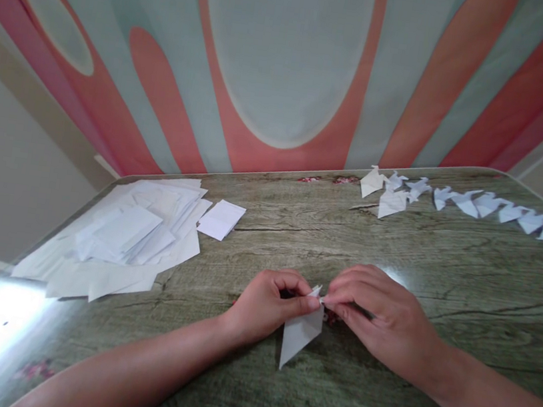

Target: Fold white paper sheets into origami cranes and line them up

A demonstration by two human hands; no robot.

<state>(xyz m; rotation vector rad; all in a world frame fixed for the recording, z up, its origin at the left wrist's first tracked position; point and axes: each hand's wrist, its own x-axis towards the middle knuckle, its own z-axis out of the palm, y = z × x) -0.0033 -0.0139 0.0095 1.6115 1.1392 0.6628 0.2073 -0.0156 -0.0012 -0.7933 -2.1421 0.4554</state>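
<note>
Nearest: two bare forearms, each cut off by the frame. Left hand has its grip, thumb over bent forefinger, clamped on the upper edge of the folded paper. Right hand brings its fingertips together on the narrow tip at the paper's upper right. Paper is between the hands, in front of the person, long point hanging down toward the near edge of the counter.

Risks, as judged: too hard a pinch or twist on so small a tip could tear it or crease it crooked. If the left thumb slackens, the folded layers could slip apart or the whole piece turn. A sweep of the left elbow could brush the loose pile, whose sheets lie askew, and slide some of them. The small stack, touching the pile's right side, could shift with it.

Hard to make out: the creases under the left thumb; the far face of the paper; how much of the tip sits inside the right fingers; whether the paper touches the counter. Glare whites out the counter's left corner. Sheet count in the pile cannot be told. Farther off, the birds at the back right are small and blurred, the left ones overlapping. Beyond them, the patterned backdrop runs off the top.
</note>
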